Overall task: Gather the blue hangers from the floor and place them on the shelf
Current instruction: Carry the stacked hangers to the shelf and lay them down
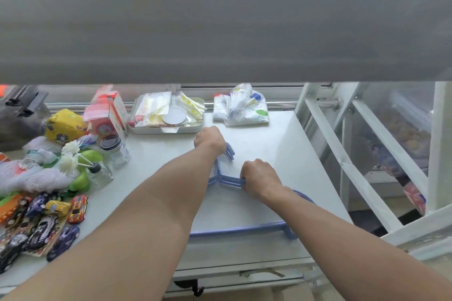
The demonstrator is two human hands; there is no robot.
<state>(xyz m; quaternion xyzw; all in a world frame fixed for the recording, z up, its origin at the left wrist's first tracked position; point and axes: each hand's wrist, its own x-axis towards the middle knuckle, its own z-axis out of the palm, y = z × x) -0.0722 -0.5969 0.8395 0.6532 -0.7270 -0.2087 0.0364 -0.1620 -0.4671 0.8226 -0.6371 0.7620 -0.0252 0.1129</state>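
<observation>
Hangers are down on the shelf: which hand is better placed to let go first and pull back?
Probably the right hand: it grips only one shoulder of the blue hangers, while the left hand covers the hooks, steadying the stack on the shelf.

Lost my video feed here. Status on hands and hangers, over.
Left hand on the hooks, right hand gripping the shoulder. Blue hangers stacked flat on the shelf. Toy cars left, clear of them.
</observation>
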